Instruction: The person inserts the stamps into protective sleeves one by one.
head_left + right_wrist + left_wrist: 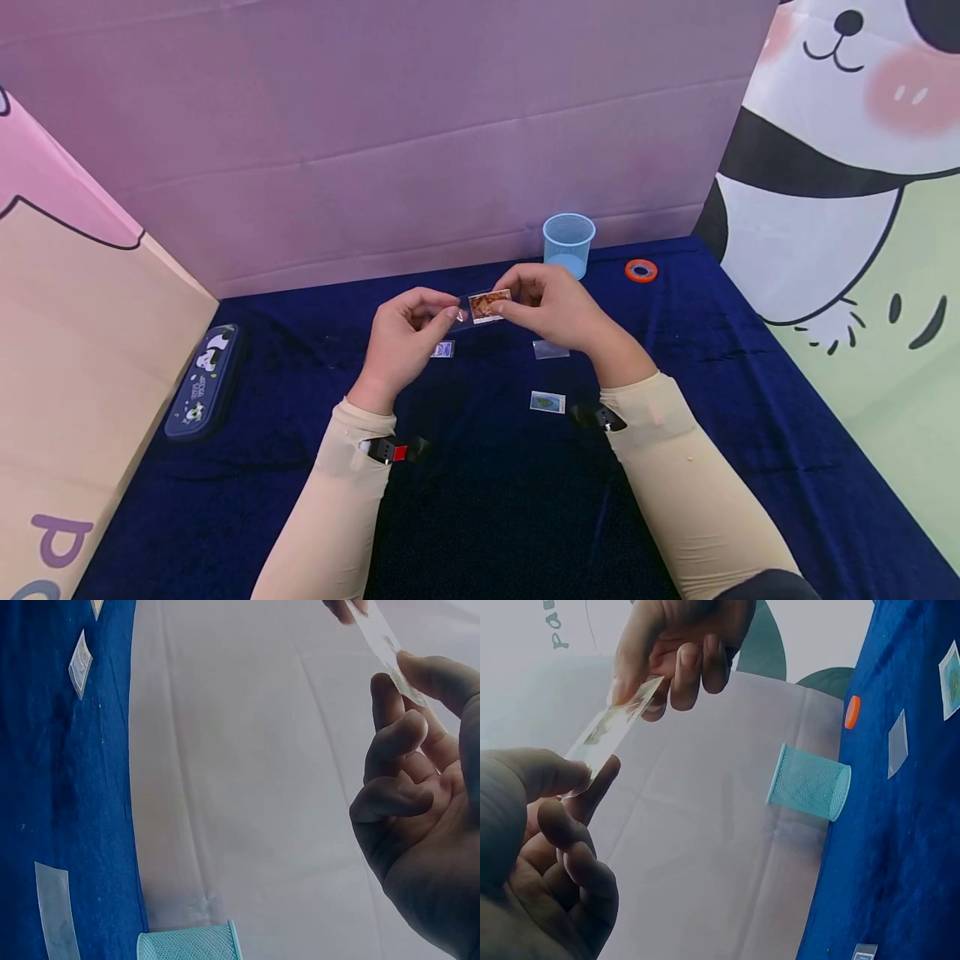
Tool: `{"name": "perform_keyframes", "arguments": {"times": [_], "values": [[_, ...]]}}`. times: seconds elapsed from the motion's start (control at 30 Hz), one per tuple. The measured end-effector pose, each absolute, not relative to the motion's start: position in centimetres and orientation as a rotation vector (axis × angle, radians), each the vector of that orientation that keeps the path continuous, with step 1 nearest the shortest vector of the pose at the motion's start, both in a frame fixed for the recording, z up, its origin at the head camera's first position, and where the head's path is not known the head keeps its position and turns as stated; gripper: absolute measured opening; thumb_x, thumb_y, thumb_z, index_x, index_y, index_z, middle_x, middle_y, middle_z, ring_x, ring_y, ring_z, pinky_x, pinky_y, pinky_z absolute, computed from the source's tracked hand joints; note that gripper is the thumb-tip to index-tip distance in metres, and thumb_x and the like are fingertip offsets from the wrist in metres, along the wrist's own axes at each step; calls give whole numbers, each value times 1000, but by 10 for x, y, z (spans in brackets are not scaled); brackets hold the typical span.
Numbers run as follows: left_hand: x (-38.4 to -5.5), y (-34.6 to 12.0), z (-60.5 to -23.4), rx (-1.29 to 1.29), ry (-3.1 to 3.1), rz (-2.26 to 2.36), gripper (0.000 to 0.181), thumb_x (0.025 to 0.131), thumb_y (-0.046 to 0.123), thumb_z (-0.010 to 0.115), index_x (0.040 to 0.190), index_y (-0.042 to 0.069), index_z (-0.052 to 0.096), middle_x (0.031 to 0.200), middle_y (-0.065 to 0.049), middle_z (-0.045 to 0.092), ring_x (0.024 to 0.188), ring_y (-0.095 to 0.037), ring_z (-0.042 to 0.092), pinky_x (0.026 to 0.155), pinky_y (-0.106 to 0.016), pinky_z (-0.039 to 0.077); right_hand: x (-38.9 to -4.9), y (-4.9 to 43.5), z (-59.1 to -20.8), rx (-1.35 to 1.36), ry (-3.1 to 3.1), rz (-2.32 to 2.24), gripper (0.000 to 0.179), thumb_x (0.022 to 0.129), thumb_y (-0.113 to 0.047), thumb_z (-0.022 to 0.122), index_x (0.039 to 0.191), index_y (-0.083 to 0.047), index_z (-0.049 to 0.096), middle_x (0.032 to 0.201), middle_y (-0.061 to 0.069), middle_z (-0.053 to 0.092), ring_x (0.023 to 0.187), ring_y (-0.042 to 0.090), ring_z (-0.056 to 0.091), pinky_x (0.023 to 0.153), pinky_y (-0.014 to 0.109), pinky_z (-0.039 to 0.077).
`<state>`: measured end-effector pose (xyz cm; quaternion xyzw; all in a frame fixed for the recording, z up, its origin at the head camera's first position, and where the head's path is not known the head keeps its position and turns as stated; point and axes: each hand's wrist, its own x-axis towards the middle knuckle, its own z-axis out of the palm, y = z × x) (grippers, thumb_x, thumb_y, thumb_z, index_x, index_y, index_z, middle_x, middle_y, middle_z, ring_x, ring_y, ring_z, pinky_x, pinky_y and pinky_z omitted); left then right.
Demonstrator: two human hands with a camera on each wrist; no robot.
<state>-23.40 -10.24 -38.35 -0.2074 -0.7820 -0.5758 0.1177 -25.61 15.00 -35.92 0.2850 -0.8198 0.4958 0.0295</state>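
Note:
Both hands are raised above the table, holding a small clear plastic sleeve (463, 310) and a brown picture stamp (483, 305) between them. My left hand (405, 337) pinches the sleeve's left end between thumb and forefinger. The right hand (558, 308) pinches the stamp at the other end, its thumb on the printed face. The stamp overlaps the right part of the sleeve. Below them on the cloth lie a purple-blue stamp (443, 349), an empty clear sleeve (551, 349) and a stamp with a green picture (547, 402).
A dark blue cloth (480, 517) covers the table. Behind the right hand stands a light blue mesh bin (568, 246), with an orange tape roll (641, 271) to its right. At the far left lies a navy pencil case (202, 382). Fabric walls enclose the back and sides.

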Motion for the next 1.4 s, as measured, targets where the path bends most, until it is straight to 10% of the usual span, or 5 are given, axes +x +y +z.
{"name": "perform_keyframes", "arguments": {"times": [0.3, 1.4], "values": [[-234, -105, -384, -558, -2279, -1605, 12, 100, 22, 74, 106, 14, 80, 80, -7, 64, 54, -22, 45, 47, -29, 35, -259, 156, -361, 860, -2511, 1527, 8, 101, -16, 71, 108, -13, 73, 83, 10, 61, 67, 27, 50, 58, 34, 43], [-235, -104, -384, -545, -2229, -1649, 13, 99, 22, 76, 107, 13, 80, 89, -1, 69, 54, -22, 43, 47, -28, 35, -260, 151, -363, 845, -2486, 1609, 8, 100, -18, 74, 102, -11, 71, 82, 9, 64, 62, 28, 55, 54, 34, 49]]}}
